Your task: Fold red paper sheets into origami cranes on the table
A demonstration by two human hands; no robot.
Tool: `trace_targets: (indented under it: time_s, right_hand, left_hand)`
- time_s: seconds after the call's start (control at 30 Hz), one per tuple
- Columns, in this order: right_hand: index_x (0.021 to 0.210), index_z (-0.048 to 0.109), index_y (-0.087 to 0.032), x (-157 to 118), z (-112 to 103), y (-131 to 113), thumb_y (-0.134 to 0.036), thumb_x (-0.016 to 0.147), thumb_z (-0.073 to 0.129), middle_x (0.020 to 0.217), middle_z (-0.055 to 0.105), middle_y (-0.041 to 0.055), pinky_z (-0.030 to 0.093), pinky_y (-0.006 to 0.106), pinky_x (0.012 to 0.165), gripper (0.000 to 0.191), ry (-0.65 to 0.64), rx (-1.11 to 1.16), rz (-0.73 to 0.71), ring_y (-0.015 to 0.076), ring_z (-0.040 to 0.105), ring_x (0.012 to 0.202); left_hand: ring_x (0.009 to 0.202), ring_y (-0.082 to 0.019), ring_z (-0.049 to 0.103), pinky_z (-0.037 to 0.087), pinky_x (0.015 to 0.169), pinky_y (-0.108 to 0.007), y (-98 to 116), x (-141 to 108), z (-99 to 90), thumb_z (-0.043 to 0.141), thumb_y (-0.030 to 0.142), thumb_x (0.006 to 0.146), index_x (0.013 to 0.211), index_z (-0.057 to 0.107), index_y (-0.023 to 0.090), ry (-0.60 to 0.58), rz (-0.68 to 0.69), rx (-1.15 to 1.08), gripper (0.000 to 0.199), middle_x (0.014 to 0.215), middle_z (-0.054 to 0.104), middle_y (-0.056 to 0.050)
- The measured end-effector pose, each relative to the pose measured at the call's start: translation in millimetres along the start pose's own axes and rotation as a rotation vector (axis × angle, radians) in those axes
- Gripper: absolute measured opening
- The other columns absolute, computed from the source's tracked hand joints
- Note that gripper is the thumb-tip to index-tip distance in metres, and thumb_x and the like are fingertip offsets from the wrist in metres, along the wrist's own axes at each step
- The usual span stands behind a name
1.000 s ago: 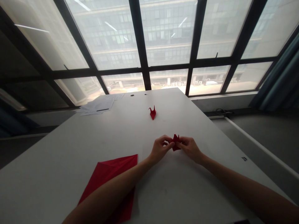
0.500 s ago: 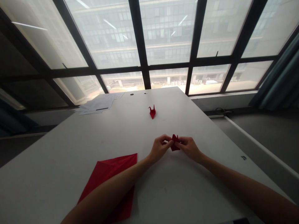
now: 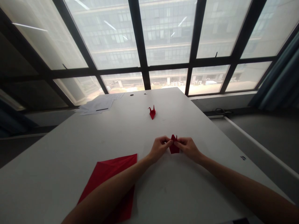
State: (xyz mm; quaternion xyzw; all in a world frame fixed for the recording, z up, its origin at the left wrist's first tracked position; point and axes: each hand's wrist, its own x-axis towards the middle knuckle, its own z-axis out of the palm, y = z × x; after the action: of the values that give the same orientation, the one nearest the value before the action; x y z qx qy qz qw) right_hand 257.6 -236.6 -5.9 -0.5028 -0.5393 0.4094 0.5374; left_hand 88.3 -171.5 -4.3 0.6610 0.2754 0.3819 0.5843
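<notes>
Between my two hands is a small folded red origami paper (image 3: 174, 148), with a thin point standing up at its right side. My left hand (image 3: 160, 147) pinches its left edge between thumb and fingers. On the other side, my right hand (image 3: 187, 147) grips the right part, the thumb lying across the front. My fingers cover the paper's middle. Farther back on the table stands a finished red paper crane (image 3: 152, 113), apart from both hands. A large red paper sheet (image 3: 109, 169) with creases lies under my left forearm, partly hidden by it.
The white table (image 3: 70, 149) reaches back toward the windows. Loose white papers (image 3: 98, 104) with a dark pen (image 3: 102, 109) on them lie at the far left. A small dark mark (image 3: 243, 158) is near the right edge. A dark object (image 3: 240, 221) shows at the bottom edge.
The folded paper has turned slightly between my fingers, and its lower part now shows more below my thumbs. Both hands keep their hold in nearly the same place.
</notes>
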Motion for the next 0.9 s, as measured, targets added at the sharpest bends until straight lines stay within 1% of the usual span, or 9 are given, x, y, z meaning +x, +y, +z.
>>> trace_targets:
  time_s: [0.13, 0.23, 0.3, 0.43, 0.57, 0.63, 0.73, 0.83, 0.9]
  right_hand:
    - [0.083, 0.075, -0.014, 2, -1, 1, -0.046, 0.081, 0.068, 0.073, 0.071, 0.0043, 0.044, 0.027, 0.059, 0.033, 0.023, -0.047, -0.026, 0.0167, 0.059, 0.065]
    - [0.075, 0.074, -0.014, 3, -3, 1, -0.045, 0.081, 0.068, 0.068, 0.069, 0.0032, 0.042, 0.026, 0.057, 0.032, 0.026, -0.047, -0.033, 0.0159, 0.057, 0.062]
    - [0.074, 0.075, -0.015, 3, -4, 0, -0.044, 0.081, 0.068, 0.067, 0.069, 0.0030, 0.042, 0.026, 0.058, 0.031, 0.025, -0.048, -0.033, 0.0161, 0.057, 0.062]
    - [0.082, 0.077, -0.015, 4, -4, 1, -0.043, 0.083, 0.066, 0.072, 0.071, 0.0032, 0.042, 0.027, 0.059, 0.030, 0.006, -0.070, -0.028, 0.0165, 0.057, 0.064]
    - [0.073, 0.076, -0.014, 4, -5, 3, -0.045, 0.084, 0.065, 0.062, 0.067, 0.0017, 0.037, 0.026, 0.054, 0.034, 0.004, -0.102, -0.034, 0.0143, 0.053, 0.057]
    - [0.076, 0.077, -0.014, 4, -5, 3, -0.044, 0.084, 0.065, 0.065, 0.068, 0.0020, 0.038, 0.026, 0.055, 0.033, -0.008, -0.100, -0.034, 0.0147, 0.054, 0.058]
    - [0.080, 0.077, -0.015, 4, -6, 2, -0.043, 0.082, 0.068, 0.071, 0.071, 0.0035, 0.041, 0.027, 0.057, 0.030, -0.012, -0.101, -0.024, 0.0164, 0.057, 0.062]
    - [0.077, 0.077, -0.015, 5, -8, 2, -0.044, 0.079, 0.071, 0.071, 0.072, 0.0046, 0.042, 0.028, 0.059, 0.030, 0.055, -0.054, -0.024, 0.0174, 0.058, 0.064]
    - [0.076, 0.076, -0.015, 5, -9, 1, -0.045, 0.079, 0.071, 0.070, 0.071, 0.0046, 0.042, 0.028, 0.060, 0.031, 0.112, -0.012, -0.021, 0.0172, 0.058, 0.063]
  left_hand:
    - [0.060, -0.012, 0.053, 0.040, 0.056, -0.022, -2, 0, -0.8, 0.077, 0.044, 0.077, 0.072, 0.069, 0.011, 0.032, -0.009, 0.013, 0.034, 0.066, 0.063, -0.003]
    - [0.063, -0.013, 0.054, 0.041, 0.057, -0.022, -3, 1, -0.1, 0.076, 0.045, 0.078, 0.079, 0.071, 0.011, 0.006, -0.029, 0.022, 0.034, 0.070, 0.065, -0.004]
    - [0.066, -0.014, 0.056, 0.043, 0.059, -0.023, -3, 2, 0.4, 0.074, 0.046, 0.079, 0.083, 0.072, 0.011, 0.003, -0.032, 0.029, 0.035, 0.075, 0.067, -0.006]
    - [0.062, -0.012, 0.054, 0.041, 0.056, -0.022, -6, 2, -0.4, 0.074, 0.047, 0.079, 0.075, 0.068, 0.011, 0.043, -0.016, 0.055, 0.036, 0.068, 0.064, -0.004]
    - [0.057, -0.011, 0.050, 0.038, 0.053, -0.021, -9, 2, -2.0, 0.074, 0.047, 0.079, 0.070, 0.066, 0.012, 0.051, 0.005, 0.096, 0.037, 0.063, 0.060, -0.002]
    - [0.058, -0.011, 0.051, 0.038, 0.053, -0.021, -9, 2, -2.1, 0.074, 0.047, 0.079, 0.071, 0.066, 0.012, 0.057, 0.006, 0.102, 0.037, 0.064, 0.061, -0.002]
    - [0.064, -0.013, 0.056, 0.042, 0.057, -0.022, -5, 2, -1.3, 0.072, 0.048, 0.081, 0.080, 0.071, 0.012, 0.055, -0.005, 0.081, 0.036, 0.072, 0.067, -0.005]
    - [0.069, -0.015, 0.059, 0.044, 0.060, -0.023, 0, 3, 0.3, 0.073, 0.046, 0.080, 0.096, 0.074, 0.012, -0.008, -0.023, 0.078, 0.037, 0.082, 0.071, -0.008]
    - [0.067, -0.015, 0.057, 0.042, 0.058, -0.023, 2, 3, 1.1, 0.074, 0.044, 0.079, 0.093, 0.075, 0.012, -0.020, -0.033, 0.109, 0.035, 0.078, 0.070, -0.007]
